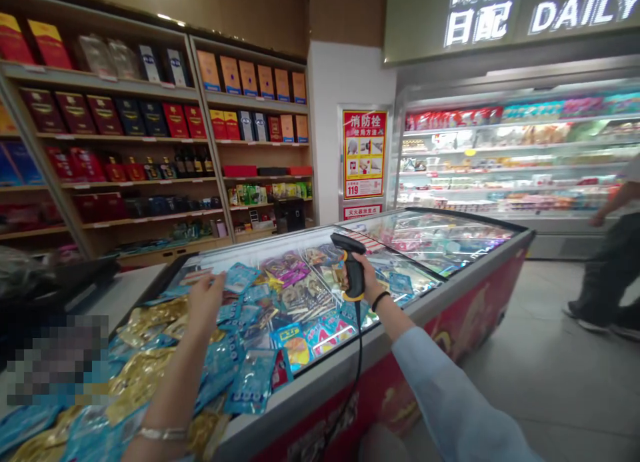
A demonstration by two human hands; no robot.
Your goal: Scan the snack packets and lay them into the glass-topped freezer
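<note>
My right hand [369, 279] is wrapped round the handle of a black and yellow barcode scanner [355, 272], held up above the glass-topped freezer [310, 372]. The scanner's cord [358, 355] hangs down over the freezer's front. On the left, my left hand [206, 299] has its fingers closed at the edge of a blue snack packet [241, 277]; part of the grip is hidden. Below and around that hand lies a pile of blue packets [250, 382] and gold packets [143, 375], spread across the freezer's near end.
Ice cream packs [297, 345] show through the freezer glass. A counter with a black device [55, 285] stands at the left. Shelves of boxed goods [103, 115] line the back wall. At the right, a person [613, 262] stands near a lit chiller [520, 162].
</note>
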